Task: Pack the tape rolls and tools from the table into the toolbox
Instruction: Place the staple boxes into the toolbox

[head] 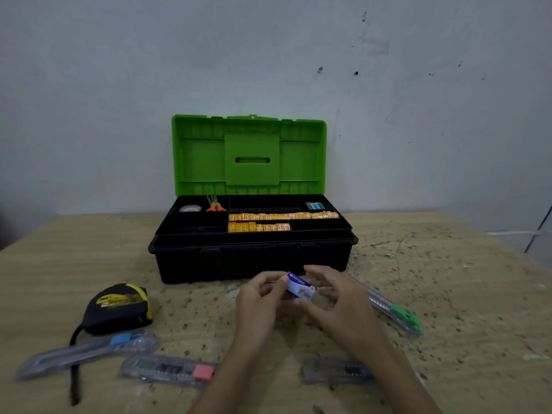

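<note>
Left hand [263, 297] pinching a small blue-and-white box [300, 285] between thumb and curled fingers, right hand [337, 300] loosely spread with fingertips touching the box's lower edge, both held above the table [448, 294] just before the open toolbox [254, 255].

I see a pale grey wall [119, 70], scuffed and spotted at right, behind a speckled wooden tabletop [463, 294].

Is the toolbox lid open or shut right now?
Open: the green lid stands upright behind the black toolbox, its tray compartments exposed.
</note>
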